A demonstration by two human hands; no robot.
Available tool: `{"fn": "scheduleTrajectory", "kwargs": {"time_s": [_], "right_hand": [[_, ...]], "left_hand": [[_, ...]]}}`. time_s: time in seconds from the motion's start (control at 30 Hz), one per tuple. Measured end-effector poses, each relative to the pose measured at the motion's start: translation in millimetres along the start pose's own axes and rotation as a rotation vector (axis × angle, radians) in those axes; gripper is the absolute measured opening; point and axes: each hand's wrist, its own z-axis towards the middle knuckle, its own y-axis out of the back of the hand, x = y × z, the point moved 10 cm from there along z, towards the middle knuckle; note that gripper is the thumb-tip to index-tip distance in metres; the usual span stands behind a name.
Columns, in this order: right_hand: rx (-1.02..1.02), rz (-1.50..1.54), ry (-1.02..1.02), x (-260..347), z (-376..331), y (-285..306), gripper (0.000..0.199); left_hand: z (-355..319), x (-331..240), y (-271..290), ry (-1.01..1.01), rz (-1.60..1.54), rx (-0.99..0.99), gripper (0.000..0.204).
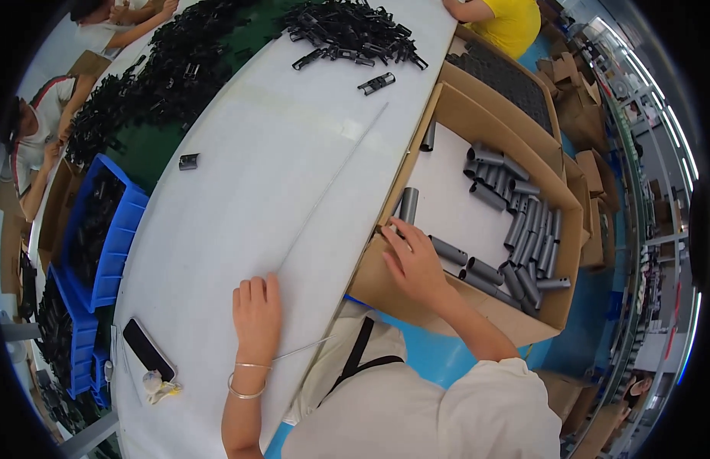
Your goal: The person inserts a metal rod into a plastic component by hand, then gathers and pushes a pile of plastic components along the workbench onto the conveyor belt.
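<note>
Left hand (257, 314) lies flat, palm down, on the white table (255, 176), fingers together and gripping nothing, a thin bangle (246, 392) on the wrist. A long thin rod (332, 183) runs from just beside that hand away toward the far right. Right hand (418, 260) reaches over the near wall of the cardboard box (385, 287) on the right, fingers spread and loose over the white liner; it is open and I cannot tell whether the fingertips touch a tube. One grey tube (408, 205) lies just beyond those fingers, another (448, 250) just to the right of the hand. The main heap of grey tubes (523, 229) sits along the right side of the box, well apart from the hand. On the near left edge of the table lie a dark phone (147, 349) and a small crumpled wad (159, 386). At the far end a pile of black clips (351, 30) spreads out, one loose clip (376, 83) near it, another small black part (188, 161) alone at the left. Blue crates (114, 229) of black parts stand at the left. Other people work at the far left (34, 130) and far right (508, 23).
</note>
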Motion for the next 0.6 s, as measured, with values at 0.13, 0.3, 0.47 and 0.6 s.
{"fn": "scheduleTrajectory", "kwargs": {"time_s": [0.13, 0.3, 0.47, 0.6], "right_hand": [[0.021, 0.068, -0.172, -3, -5, -15, 0.050], [-0.108, 0.051, -0.042, 34, 47, -6, 0.047], [-0.018, 0.142, -0.073, 36, 89, -37, 0.054], [0.147, -0.308, -0.003, 53, 92, -90, 0.054]], "left_hand": [[-47, 19, 27, 0.114, -0.023, 0.036, 0.036], [-183, 42, 56, 0.371, -0.089, 0.043, 0.045], [-216, 27, 37, 0.278, -0.329, 0.169, 0.062], [-167, 2, 32, -0.064, -0.351, 0.065, 0.053]]}}
